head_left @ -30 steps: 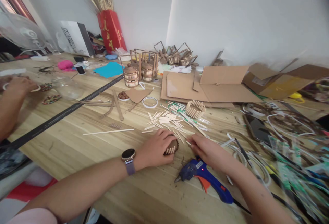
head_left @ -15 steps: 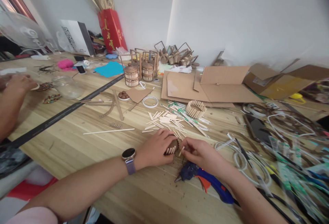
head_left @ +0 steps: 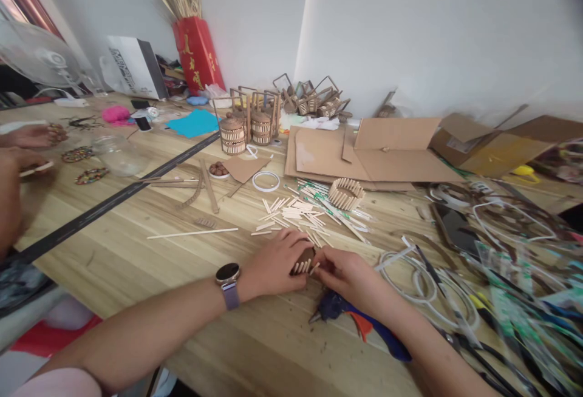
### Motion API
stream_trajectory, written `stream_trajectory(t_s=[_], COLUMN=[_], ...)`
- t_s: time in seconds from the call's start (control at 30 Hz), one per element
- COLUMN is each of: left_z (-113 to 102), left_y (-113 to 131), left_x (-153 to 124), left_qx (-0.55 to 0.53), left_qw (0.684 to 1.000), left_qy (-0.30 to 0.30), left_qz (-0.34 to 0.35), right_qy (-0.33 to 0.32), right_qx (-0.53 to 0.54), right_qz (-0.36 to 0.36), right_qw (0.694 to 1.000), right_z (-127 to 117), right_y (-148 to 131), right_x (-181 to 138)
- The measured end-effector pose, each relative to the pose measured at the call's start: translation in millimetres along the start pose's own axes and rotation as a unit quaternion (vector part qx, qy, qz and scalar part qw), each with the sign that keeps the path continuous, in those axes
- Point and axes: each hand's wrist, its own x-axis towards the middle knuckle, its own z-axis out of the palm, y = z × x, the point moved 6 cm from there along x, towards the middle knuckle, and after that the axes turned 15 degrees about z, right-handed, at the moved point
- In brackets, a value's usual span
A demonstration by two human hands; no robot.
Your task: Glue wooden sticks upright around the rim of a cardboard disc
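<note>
My left hand (head_left: 276, 263), a watch on its wrist, is closed around a small round cardboard piece (head_left: 304, 261) edged with short wooden sticks, pressing it on the wooden table (head_left: 136, 251). My right hand (head_left: 348, 275) is pinched on a short wooden stick (head_left: 314, 268) and holds it against the piece's rim. A blue glue gun (head_left: 353, 318) lies on the table just under my right wrist. A pile of loose short sticks (head_left: 296, 212) lies just beyond both hands.
A finished stick ring (head_left: 346, 193), flattened cardboard (head_left: 364, 151), small stick baskets (head_left: 248, 124) and a red vase (head_left: 197, 54) stand further back. Wire loops and plastic bags (head_left: 492, 263) crowd the right. Another person's hands (head_left: 22, 148) work at the far left beside a glass jar (head_left: 119, 154).
My right hand moved left from the stick pile with a short stick and brought it to the round piece's rim. My left hand stayed put. The other person's hands shifted.
</note>
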Motion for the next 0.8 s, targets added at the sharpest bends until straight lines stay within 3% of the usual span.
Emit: stream_trajectory(t_s=[0.8], left_z=[1.0], left_y=[0.0], left_x=[3.7], left_qx=[-0.001], left_qw=[0.999], left_qy=[0.034], left_qz=[-0.007], right_qy=[0.023], right_qx=[-0.024], right_qz=[-0.014], right_qw=[0.999], right_z=[7.7], right_y=[-2.8], right_x=[-0.8])
